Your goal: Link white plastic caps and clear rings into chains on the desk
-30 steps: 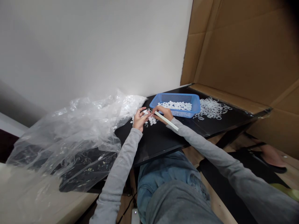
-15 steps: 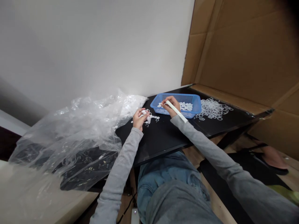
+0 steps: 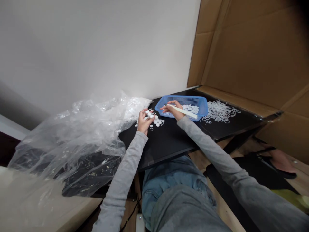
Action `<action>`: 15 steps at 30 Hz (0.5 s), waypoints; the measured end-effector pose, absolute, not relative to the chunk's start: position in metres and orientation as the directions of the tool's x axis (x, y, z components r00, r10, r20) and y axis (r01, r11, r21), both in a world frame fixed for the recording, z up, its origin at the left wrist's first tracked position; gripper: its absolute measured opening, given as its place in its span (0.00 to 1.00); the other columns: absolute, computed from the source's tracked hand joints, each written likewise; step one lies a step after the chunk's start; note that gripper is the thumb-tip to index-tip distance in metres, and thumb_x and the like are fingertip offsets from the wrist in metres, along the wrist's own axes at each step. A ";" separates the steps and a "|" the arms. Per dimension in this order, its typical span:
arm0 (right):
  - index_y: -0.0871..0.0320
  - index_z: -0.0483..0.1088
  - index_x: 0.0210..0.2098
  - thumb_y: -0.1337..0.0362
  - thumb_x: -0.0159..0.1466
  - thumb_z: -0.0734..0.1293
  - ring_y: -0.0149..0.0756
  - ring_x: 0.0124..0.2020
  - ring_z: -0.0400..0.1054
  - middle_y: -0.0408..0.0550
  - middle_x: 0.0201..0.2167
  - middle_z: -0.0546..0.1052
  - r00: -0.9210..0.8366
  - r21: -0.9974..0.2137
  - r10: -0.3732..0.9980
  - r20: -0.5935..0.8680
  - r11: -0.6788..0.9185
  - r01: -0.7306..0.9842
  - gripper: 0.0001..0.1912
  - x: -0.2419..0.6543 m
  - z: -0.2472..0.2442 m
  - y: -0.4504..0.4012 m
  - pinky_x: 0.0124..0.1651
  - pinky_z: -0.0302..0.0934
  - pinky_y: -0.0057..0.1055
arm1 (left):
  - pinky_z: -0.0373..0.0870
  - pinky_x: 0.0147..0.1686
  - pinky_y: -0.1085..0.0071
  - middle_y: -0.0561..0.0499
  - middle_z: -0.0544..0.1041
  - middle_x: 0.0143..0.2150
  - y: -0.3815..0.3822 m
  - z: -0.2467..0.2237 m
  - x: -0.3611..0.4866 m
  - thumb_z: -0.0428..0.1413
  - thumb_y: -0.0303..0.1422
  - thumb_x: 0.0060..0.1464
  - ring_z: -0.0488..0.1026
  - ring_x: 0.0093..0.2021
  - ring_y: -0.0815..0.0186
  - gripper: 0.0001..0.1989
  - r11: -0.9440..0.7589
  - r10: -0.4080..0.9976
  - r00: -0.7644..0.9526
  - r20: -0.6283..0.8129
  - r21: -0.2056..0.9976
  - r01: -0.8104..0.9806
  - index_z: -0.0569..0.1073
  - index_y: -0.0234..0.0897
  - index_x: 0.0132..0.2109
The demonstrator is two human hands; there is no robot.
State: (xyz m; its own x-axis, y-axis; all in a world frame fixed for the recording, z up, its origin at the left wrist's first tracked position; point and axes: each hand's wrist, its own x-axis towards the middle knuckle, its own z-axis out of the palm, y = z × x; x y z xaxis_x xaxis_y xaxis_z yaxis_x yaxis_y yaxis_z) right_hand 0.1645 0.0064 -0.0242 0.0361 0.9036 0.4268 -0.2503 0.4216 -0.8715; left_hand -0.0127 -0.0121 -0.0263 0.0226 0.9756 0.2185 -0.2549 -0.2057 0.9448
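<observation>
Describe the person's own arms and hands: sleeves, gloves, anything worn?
A plain light grey long left sleeve and a plain light grey long right sleeve cover the arms down to the wrists, with no cables or markings visible. The bare left hand and bare right hand wear no gloves, and no watch or band shows.

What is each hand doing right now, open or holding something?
Left hand: closed, holding small white plastic pieces.
Right hand: closed, holding a long white stick.

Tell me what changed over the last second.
The right hand moved over the blue plastic basket, and the white strip it holds swung flatter across it. The left hand kept its small white pieces. The clear plastic bag and loose rings stayed put.
</observation>
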 end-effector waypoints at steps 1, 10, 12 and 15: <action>0.53 0.60 0.33 0.45 0.49 0.75 0.35 0.30 0.75 0.43 0.30 0.81 -0.035 -0.889 0.918 0.394 0.372 -0.266 0.27 0.164 -0.025 0.006 0.45 0.71 0.40 | 0.72 0.47 0.67 0.46 0.74 0.53 -0.013 -0.026 -0.013 0.67 0.28 0.35 0.76 0.43 0.66 0.34 -0.206 0.976 0.017 0.218 0.945 -0.255 0.63 0.39 0.50; 0.57 0.68 0.21 0.45 0.42 0.78 0.38 0.36 0.76 0.47 0.31 0.81 -0.221 -0.957 0.933 0.284 0.261 -0.127 0.25 0.161 -0.028 0.004 0.42 0.73 0.37 | 0.74 0.38 0.71 0.45 0.73 0.54 -0.020 -0.017 -0.010 0.67 0.28 0.36 0.76 0.41 0.65 0.32 -0.180 0.983 -0.011 0.184 0.944 -0.277 0.63 0.39 0.50; 0.57 0.68 0.21 0.45 0.43 0.77 0.38 0.36 0.76 0.47 0.31 0.81 -0.217 -0.955 0.931 0.293 0.277 -0.105 0.24 0.162 -0.028 0.005 0.43 0.73 0.39 | 0.74 0.37 0.72 0.45 0.73 0.54 -0.021 -0.015 -0.010 0.67 0.28 0.37 0.76 0.42 0.65 0.32 -0.179 0.983 -0.011 0.183 0.944 -0.276 0.63 0.39 0.50; 0.57 0.67 0.21 0.43 0.46 0.75 0.36 0.34 0.74 0.47 0.29 0.80 -0.193 -0.945 0.925 0.326 0.315 -0.086 0.24 0.162 -0.028 0.008 0.45 0.71 0.40 | 0.73 0.37 0.72 0.45 0.73 0.54 -0.022 -0.014 -0.009 0.66 0.27 0.37 0.76 0.41 0.66 0.31 -0.176 0.983 -0.006 0.181 0.946 -0.271 0.64 0.39 0.49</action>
